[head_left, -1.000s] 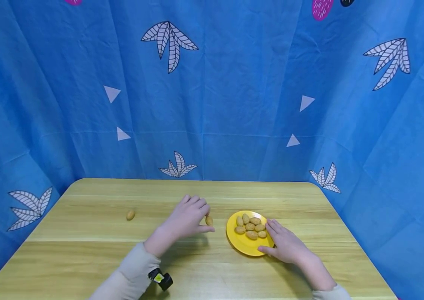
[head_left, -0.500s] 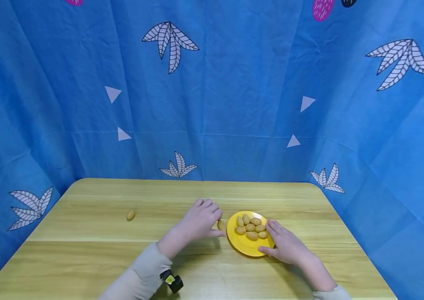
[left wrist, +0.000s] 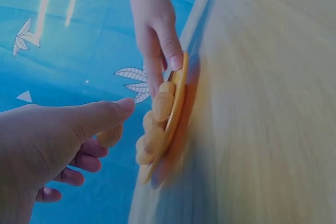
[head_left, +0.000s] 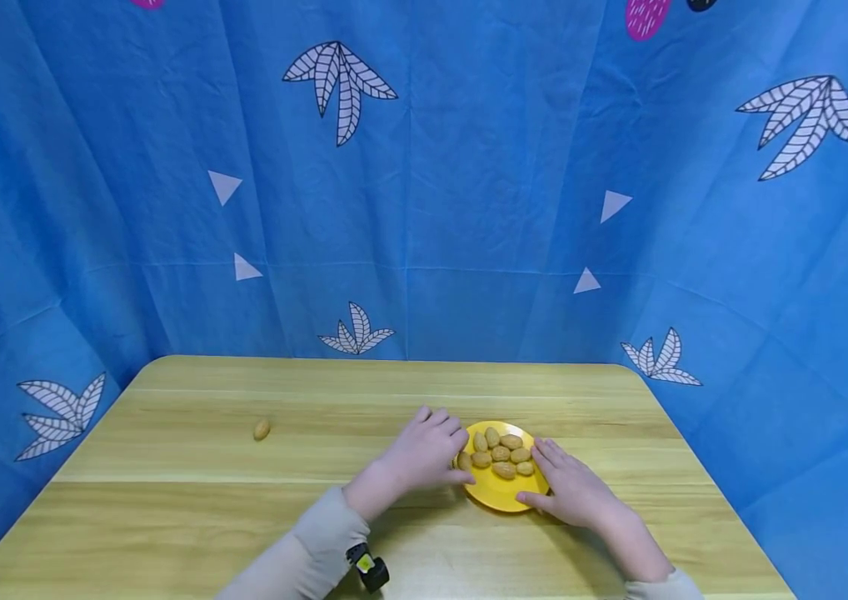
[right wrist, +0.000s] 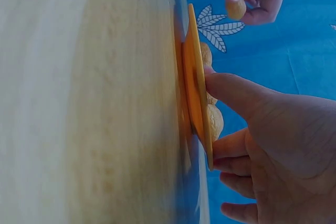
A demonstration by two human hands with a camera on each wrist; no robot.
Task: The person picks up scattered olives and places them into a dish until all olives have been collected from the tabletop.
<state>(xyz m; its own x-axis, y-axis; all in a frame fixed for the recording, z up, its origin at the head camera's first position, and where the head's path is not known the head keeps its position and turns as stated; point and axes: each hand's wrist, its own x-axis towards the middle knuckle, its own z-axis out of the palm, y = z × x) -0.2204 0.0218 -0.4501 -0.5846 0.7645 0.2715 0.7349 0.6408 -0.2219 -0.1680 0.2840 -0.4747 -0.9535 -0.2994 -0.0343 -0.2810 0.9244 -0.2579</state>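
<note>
Between thumb and fingers, my left hand [head_left: 424, 454] pinches a tan oval nut [left wrist: 110, 136]. That hand is over the left rim of a round yellow plate [head_left: 499, 497], and the left wrist view has the nut apart from the plate. Several similar nuts [head_left: 500, 454] lie grouped on the plate. My right hand [head_left: 574, 490] rests at the plate's right rim, its thumb and fingers spread and touching the edge. One more nut [head_left: 261, 429] lies by itself on the left side of the table.
The light wooden table [head_left: 169, 500] has rounded far corners. A blue patterned cloth [head_left: 409, 208] hangs behind it and along both sides. A small black device [head_left: 369, 568] is strapped to the left sleeve.
My left hand has moved right with the pinched nut, from left of the plate to over its left rim. The right hand, the plate and the lone nut have stayed in place.
</note>
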